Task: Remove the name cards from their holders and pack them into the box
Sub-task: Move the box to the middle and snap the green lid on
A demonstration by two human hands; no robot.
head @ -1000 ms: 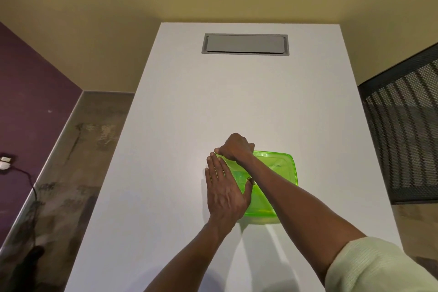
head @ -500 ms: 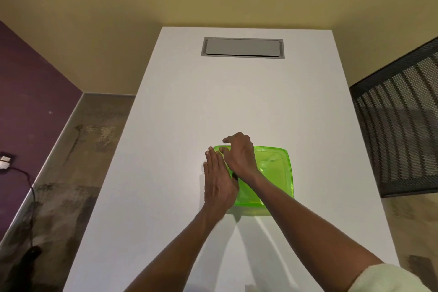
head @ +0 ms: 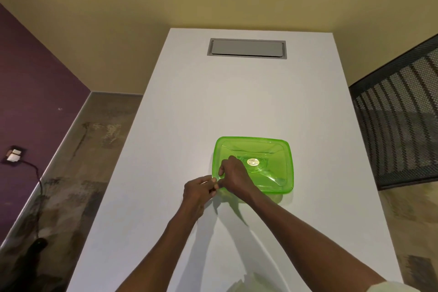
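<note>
A translucent green plastic box (head: 272, 149) with its lid on sits on the white table (head: 213, 106), right of centre. A round gold sticker (head: 253, 161) marks the lid's middle. My right hand (head: 233, 174) lies over the lid's near-left corner, fingers curled at the rim. My left hand (head: 200, 191) is just left of that corner, its fingertips pinched at the box's edge and touching the right hand. No name cards or holders are visible; whatever is inside the box cannot be made out.
A grey metal cable hatch (head: 247, 47) is set into the table's far end. A black mesh chair back (head: 398, 114) stands at the right. On the left, a purple wall carries a socket (head: 14, 154) with a cable down to the floor.
My left hand has lifted off the lid and slid back to the near-left corner, fingers now curled. My right hand has moved from the far-left corner toward me. The view has tilted.
</note>
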